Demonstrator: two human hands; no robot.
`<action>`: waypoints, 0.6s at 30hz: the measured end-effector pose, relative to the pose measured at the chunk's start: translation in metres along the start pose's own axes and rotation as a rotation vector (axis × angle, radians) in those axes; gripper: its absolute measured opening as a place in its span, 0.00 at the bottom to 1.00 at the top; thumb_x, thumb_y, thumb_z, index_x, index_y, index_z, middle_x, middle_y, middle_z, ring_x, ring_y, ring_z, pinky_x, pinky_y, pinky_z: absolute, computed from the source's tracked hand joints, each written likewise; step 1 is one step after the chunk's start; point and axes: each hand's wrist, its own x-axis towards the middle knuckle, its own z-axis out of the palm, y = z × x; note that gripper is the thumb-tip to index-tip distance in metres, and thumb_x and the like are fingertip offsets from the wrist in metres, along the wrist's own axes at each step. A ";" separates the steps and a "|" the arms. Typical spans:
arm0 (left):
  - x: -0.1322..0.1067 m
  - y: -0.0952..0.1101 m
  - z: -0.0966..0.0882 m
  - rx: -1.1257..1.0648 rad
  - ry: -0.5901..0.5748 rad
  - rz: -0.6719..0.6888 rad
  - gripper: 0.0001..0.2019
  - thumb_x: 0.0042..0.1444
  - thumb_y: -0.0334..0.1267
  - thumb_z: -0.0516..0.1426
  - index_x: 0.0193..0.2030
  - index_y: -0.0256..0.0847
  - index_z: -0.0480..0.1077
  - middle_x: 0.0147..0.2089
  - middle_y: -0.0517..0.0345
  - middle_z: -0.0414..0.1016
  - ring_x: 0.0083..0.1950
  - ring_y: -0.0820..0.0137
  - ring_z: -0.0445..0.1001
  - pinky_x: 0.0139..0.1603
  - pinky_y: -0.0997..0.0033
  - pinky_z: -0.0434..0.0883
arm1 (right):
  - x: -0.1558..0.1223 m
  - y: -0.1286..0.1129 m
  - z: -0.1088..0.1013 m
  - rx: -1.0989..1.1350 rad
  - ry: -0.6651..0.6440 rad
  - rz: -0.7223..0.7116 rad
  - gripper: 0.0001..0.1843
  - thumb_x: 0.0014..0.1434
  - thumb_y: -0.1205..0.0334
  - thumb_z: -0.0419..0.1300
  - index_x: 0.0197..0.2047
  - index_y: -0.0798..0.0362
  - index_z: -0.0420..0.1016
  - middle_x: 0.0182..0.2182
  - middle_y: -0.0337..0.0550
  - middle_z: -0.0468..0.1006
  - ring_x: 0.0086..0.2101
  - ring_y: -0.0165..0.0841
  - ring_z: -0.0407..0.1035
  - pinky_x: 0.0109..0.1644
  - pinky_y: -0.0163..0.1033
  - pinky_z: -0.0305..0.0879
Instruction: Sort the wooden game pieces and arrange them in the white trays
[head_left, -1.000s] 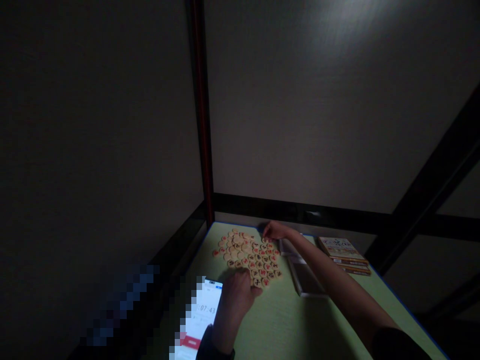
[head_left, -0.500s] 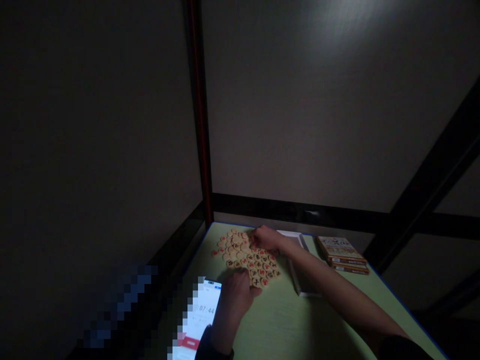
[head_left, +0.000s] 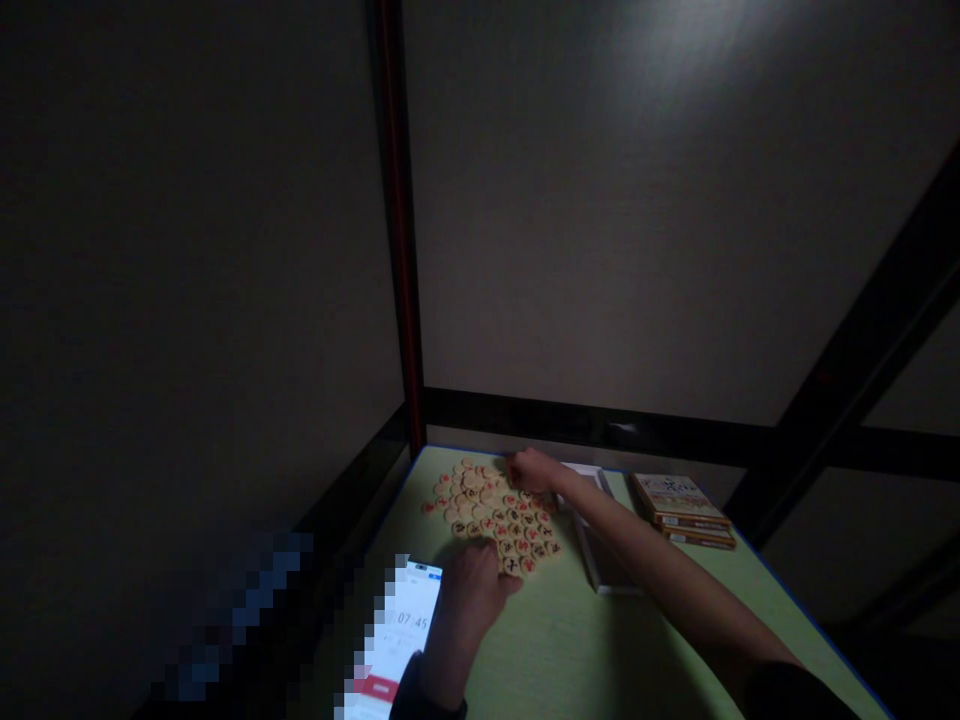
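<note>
Round wooden xiangqi pieces (head_left: 517, 530) lie across the far left part of the green table (head_left: 547, 640). Many show red or black characters; others lie blank side up and partly overlap. My right hand (head_left: 531, 470) reaches over the far right side of the pieces, its fingers curled down; whatever is under the fingertips is hidden. My left hand (head_left: 478, 580) rests at the near edge of the pieces, thumb stretched out to the right beside the nearest ones. Its other fingers are bent and their tips are hidden from this side.
A phone (head_left: 401, 630) with a lit timer screen lies left of my left wrist. White-rimmed box trays (head_left: 600, 580) sit under my right forearm. Stacked boxes with printed lids (head_left: 679, 500) stand at the right. Walls (head_left: 592, 250) border the table's back and left.
My right hand has shifted slightly to the right and away from the piled pieces, uncovering several of them. My left hand stays in place. The phone timer has advanced a second.
</note>
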 end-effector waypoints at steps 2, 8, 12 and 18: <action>0.000 0.000 0.000 0.003 0.003 0.001 0.18 0.56 0.46 0.62 0.48 0.36 0.74 0.49 0.45 0.79 0.52 0.56 0.76 0.48 0.64 0.68 | 0.001 0.000 0.001 -0.014 -0.021 -0.012 0.13 0.53 0.72 0.60 0.38 0.52 0.84 0.36 0.44 0.85 0.36 0.35 0.77 0.37 0.31 0.64; 0.000 0.000 0.001 -0.010 0.013 0.005 0.18 0.57 0.46 0.62 0.48 0.36 0.74 0.49 0.44 0.79 0.52 0.57 0.76 0.50 0.64 0.68 | 0.002 -0.010 -0.002 -0.036 0.002 -0.054 0.14 0.55 0.68 0.59 0.41 0.49 0.84 0.39 0.44 0.84 0.40 0.37 0.77 0.39 0.32 0.65; -0.001 0.001 -0.001 -0.027 0.006 0.002 0.17 0.57 0.45 0.62 0.48 0.36 0.74 0.50 0.44 0.79 0.53 0.56 0.76 0.50 0.63 0.68 | 0.001 -0.021 0.002 -0.051 0.002 -0.073 0.15 0.56 0.69 0.57 0.42 0.50 0.82 0.41 0.48 0.84 0.41 0.39 0.77 0.39 0.34 0.65; -0.003 0.003 -0.004 0.003 -0.004 -0.004 0.17 0.57 0.46 0.61 0.47 0.35 0.74 0.48 0.43 0.79 0.52 0.55 0.76 0.49 0.62 0.68 | -0.003 -0.025 0.004 -0.045 0.007 -0.100 0.16 0.55 0.71 0.58 0.46 0.53 0.79 0.41 0.52 0.83 0.42 0.41 0.76 0.41 0.36 0.64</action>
